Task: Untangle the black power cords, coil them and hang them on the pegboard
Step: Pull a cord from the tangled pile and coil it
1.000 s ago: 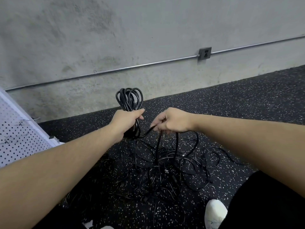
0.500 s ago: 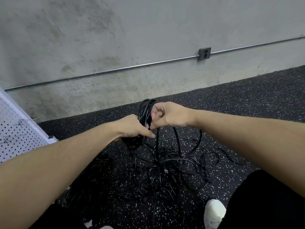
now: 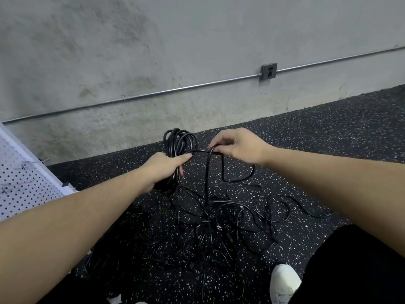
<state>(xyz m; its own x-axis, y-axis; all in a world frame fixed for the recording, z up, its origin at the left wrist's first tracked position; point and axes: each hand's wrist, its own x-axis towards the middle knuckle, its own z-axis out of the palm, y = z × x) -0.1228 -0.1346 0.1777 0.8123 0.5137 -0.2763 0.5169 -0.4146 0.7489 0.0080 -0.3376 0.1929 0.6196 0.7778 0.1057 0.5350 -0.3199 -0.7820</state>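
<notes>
My left hand [image 3: 166, 170] grips a coil of black power cord [image 3: 178, 142], its loops standing up above my fist. From the coil a strand runs right to my right hand [image 3: 237, 145], which pinches the cord between fingers and thumb. Below that hand the cord drops down into a tangled pile of black cords [image 3: 219, 227] on the speckled floor. The white pegboard [image 3: 19, 185] stands at the left edge, with a few wire hooks on it.
A concrete wall with a metal conduit [image 3: 175, 91] and an outlet box [image 3: 268, 71] runs behind. The floor is black rubber with white flecks [image 3: 328, 139]. My white shoe [image 3: 285, 284] and dark trouser leg sit at the lower right.
My right hand has moved away to the right of the coil, drawing a strand out taut. My left hand has turned the coil upright again.
</notes>
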